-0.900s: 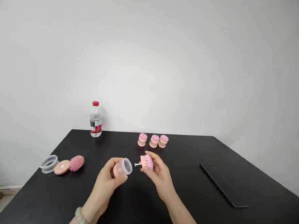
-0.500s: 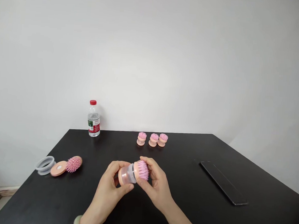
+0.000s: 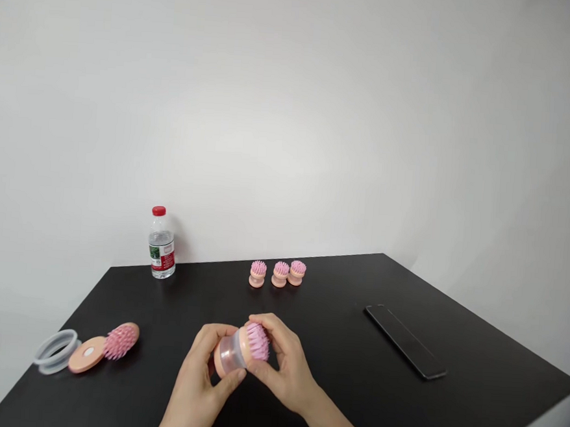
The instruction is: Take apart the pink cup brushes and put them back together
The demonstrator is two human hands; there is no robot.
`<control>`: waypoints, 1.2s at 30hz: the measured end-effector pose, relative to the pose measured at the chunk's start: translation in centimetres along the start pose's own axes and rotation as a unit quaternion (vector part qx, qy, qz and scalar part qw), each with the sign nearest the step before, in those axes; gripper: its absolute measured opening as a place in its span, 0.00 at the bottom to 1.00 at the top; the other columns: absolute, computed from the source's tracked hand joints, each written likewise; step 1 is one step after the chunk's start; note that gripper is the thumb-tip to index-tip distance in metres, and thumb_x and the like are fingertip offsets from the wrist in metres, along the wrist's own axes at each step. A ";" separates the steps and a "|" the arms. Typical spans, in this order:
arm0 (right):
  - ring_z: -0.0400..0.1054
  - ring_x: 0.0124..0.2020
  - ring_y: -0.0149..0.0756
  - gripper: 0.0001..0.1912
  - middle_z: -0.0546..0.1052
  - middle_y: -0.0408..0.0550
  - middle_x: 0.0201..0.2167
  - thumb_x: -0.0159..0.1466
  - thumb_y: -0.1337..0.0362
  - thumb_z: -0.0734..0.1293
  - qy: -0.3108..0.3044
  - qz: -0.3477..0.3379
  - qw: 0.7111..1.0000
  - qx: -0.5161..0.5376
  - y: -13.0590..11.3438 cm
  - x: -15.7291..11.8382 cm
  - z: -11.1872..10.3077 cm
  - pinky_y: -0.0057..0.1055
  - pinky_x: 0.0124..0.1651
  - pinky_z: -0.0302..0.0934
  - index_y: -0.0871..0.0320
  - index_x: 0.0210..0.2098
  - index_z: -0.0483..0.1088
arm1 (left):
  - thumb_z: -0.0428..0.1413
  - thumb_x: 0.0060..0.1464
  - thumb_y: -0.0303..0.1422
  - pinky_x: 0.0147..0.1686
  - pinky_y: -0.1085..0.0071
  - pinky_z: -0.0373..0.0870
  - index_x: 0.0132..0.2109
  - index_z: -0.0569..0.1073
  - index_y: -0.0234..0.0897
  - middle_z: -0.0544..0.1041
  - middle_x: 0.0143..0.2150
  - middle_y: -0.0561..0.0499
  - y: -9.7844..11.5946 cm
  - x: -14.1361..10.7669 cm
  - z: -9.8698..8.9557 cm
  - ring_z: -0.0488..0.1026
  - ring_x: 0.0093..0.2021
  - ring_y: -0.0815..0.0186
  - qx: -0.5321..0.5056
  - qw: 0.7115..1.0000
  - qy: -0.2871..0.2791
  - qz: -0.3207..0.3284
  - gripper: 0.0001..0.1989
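Observation:
Above the near middle of the table, both hands hold one silicone brush [image 3: 233,352] with a peach base, a translucent middle and pink bristles. My left hand [image 3: 200,377] is closed around the base end, thumb below and fingers above. My right hand [image 3: 284,366] grips the bristle head, its fingertips partly hidden behind the bristles. The brush lies tilted, bristles pointing right. To the left are a translucent ring-shaped part [image 3: 56,352], a round peach disc [image 3: 87,354] with a white centre, and a loose pink bristle head [image 3: 121,341] on its side.
Three brushes of the same kind [image 3: 258,274] stand upright near the table's back edge. A water bottle [image 3: 162,250] with a red cap stands at the back left, by the wall. On the right of the black table [image 3: 334,347] lies a flat dark bar [image 3: 403,341].
The gap between the brush's bristle head and its translucent middle has closed; the two parts now meet. My view has shifted slightly, so the table things appear further left.

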State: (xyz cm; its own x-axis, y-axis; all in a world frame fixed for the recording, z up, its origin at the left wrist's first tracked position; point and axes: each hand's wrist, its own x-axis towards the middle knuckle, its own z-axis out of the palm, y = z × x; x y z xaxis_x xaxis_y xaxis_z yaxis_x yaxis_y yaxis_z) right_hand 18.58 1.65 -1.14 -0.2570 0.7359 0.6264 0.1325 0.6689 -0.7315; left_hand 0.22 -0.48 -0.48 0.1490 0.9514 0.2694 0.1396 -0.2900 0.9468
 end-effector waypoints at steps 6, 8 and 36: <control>0.73 0.46 0.43 0.22 0.75 0.50 0.46 0.60 0.62 0.74 -0.028 -0.028 0.999 0.004 -0.4 0.4 -0.4 0.39 0.49 0.69 0.51 0.53 0.70 | 0.64 0.52 0.38 0.40 0.66 0.72 0.47 0.75 0.42 0.78 0.43 0.49 0.3 0.0 -0.2 0.76 0.40 0.57 -0.032 0.999 -0.019 -0.017 0.15; 0.73 0.48 0.44 0.23 0.75 0.51 0.47 0.60 0.61 0.75 -0.037 -0.046 0.998 0.019 -0.4 0.6 -0.7 0.40 0.51 0.69 0.51 0.53 0.70 | 0.64 0.51 0.39 0.40 0.67 0.71 0.47 0.75 0.42 0.78 0.43 0.49 0.3 0.1 -0.4 0.75 0.41 0.57 -0.058 0.997 -0.042 -0.023 0.16; 0.72 0.49 0.46 0.37 0.73 0.54 0.51 0.58 0.36 0.70 -0.026 0.013 0.999 -0.019 -1.3 -0.1 -0.4 0.39 0.50 0.67 0.52 0.58 0.65 | 0.61 0.53 0.32 0.41 0.63 0.73 0.46 0.72 0.43 0.78 0.42 0.50 1.5 -0.8 0.4 0.77 0.41 0.57 0.080 0.996 0.030 0.034 0.13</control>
State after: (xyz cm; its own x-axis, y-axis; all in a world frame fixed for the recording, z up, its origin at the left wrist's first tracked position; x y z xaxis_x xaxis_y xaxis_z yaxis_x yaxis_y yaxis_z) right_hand 18.86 0.70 -0.12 -0.3015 0.7480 0.5913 0.1758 0.6531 -0.7366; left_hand 0.70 -1.70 0.70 0.1048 0.9324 0.3460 0.2870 -0.3615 0.8871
